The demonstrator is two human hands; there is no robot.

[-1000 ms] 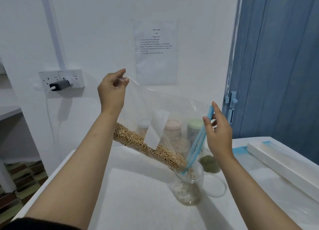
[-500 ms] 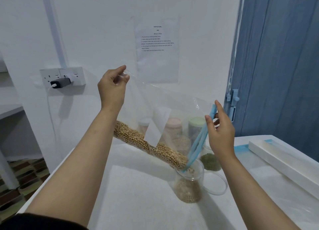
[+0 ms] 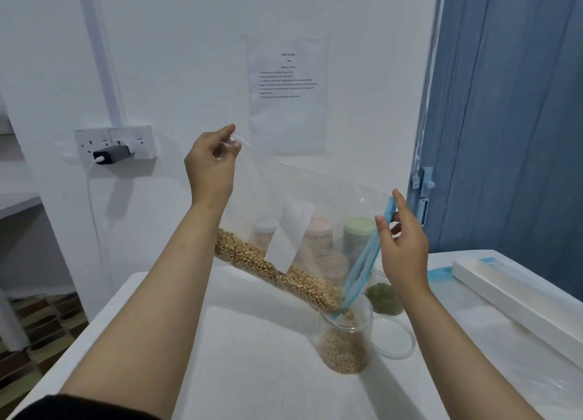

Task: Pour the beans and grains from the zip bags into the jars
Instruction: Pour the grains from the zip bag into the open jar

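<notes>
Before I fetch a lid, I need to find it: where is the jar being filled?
The jar stands on the table, centre-right in the head view, under the bag's blue zip mouth, below the right hand.

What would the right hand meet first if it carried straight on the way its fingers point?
Probably nothing close: the right hand points up and slightly left past the zip bag it pinches, toward the wall. Depth is unclear.

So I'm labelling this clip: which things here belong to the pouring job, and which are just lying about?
In the job:
- left hand and right hand, both holding the zip bag
- soybeans
- open jar
- jar of green beans
- lidded jars behind

Lying about:
- white box
- charger
- wall notice
</notes>
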